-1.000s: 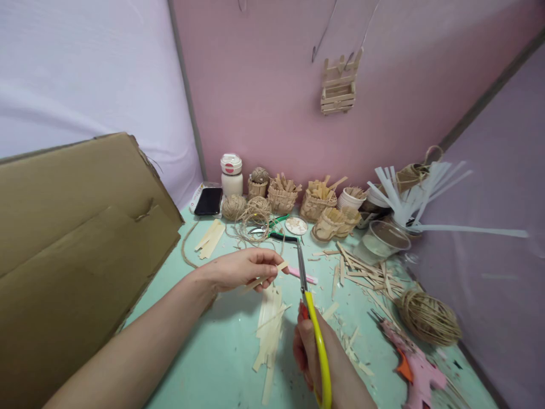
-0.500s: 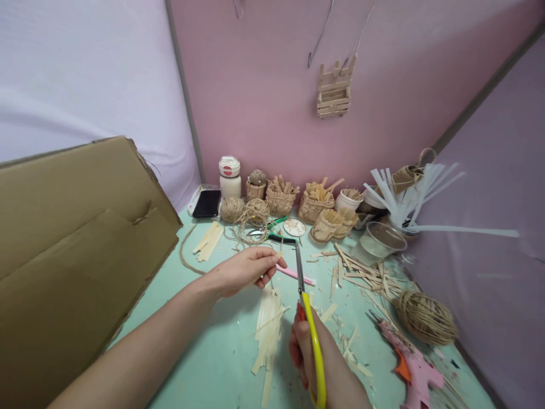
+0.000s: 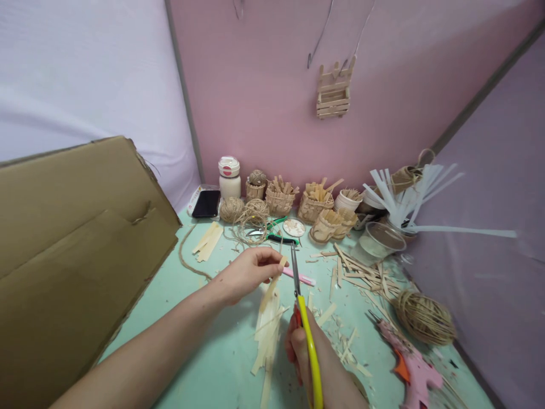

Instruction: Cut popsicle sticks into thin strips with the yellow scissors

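Observation:
Between the thumb and fingers of my left hand (image 3: 251,272) is a thin wooden strip (image 3: 272,285), slanting down toward me. My right hand (image 3: 309,352) grips yellow-and-red-handled scissors (image 3: 314,346), with the blades pointing away from me, just right of the strip and apart from it. Below my left hand lies a pile of pale wooden strips (image 3: 268,329) on the green table. A pink pen-like tool (image 3: 300,276) rests behind the blades. Small wood scraps (image 3: 349,346) are scattered to the right of my right hand.
A cardboard sheet (image 3: 85,244) stands at the left. Twine balls (image 3: 232,209), green-handled pruners (image 3: 276,237) and woven baskets of sticks (image 3: 315,201) line the back. At right are a plastic cup (image 3: 378,243), loose sticks (image 3: 366,272), a twine bundle (image 3: 424,317) and a pink glue gun (image 3: 411,363).
The strip in my left hand has swung into view, now hanging down below the fingers. My left fingers have shifted their hold. The scissors have moved slightly left.

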`<state>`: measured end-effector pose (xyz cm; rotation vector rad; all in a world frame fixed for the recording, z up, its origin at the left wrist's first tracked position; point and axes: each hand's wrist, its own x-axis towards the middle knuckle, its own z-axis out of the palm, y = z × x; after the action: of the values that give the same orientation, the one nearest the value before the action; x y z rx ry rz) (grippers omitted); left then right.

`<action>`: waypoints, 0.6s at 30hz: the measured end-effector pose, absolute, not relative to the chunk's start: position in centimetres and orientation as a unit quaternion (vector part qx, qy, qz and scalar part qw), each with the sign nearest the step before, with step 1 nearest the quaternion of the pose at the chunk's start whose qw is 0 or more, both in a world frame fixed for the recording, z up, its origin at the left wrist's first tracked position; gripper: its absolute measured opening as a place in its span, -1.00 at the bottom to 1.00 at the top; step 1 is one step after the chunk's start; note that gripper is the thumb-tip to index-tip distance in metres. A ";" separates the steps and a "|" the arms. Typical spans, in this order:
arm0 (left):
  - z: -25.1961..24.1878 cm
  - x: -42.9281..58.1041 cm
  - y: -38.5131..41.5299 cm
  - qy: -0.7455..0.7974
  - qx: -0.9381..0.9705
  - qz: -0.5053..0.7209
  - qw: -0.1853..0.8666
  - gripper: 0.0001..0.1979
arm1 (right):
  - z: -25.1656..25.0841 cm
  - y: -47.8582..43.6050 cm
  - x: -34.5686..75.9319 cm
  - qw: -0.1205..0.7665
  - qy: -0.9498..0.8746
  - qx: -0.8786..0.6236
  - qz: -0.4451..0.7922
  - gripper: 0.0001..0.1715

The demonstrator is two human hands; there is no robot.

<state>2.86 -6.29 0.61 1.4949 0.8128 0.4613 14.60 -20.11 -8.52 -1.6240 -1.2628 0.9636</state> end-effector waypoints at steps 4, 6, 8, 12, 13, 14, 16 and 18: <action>0.8 3.1 -6.6 0.369 0.625 0.183 0.663 -0.86 | -8.1 -20.2 14.6 0.408 -0.517 -0.641 0.393 -0.30; 0.8 3.1 -6.7 0.371 0.621 0.177 0.668 -0.88 | -8.0 -20.2 14.6 0.403 -0.520 -0.637 0.401 -0.30; 0.6 3.0 -6.7 0.369 0.625 0.172 0.666 -0.89 | -7.8 -20.3 14.6 0.398 -0.524 -0.637 0.402 -0.29; 0.3 2.9 -6.6 0.365 0.633 0.164 0.663 -0.89 | -7.5 -20.3 14.5 0.393 -0.518 -0.643 0.405 -0.30; 0.2 2.9 -6.6 0.365 0.633 0.164 0.663 -0.89 | -7.5 -20.3 14.5 0.393 -0.515 -0.646 0.404 -0.29; 0.1 2.9 -6.6 0.365 0.633 0.165 0.663 -0.89 | -7.4 -20.3 14.4 0.392 -0.513 -0.649 0.401 -0.27; 0.0 2.9 -6.7 0.363 0.631 0.169 0.665 -0.90 | -7.4 -20.3 14.4 0.393 -0.512 -0.656 0.391 -0.25; 0.0 2.9 -6.7 0.360 0.630 0.170 0.667 -0.91 | -7.4 -20.3 14.3 0.394 -0.513 -0.657 0.387 -0.25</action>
<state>2.86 -6.72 0.01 1.4224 0.8130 0.3830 14.34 -20.27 -7.43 -1.6677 -1.3010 0.9825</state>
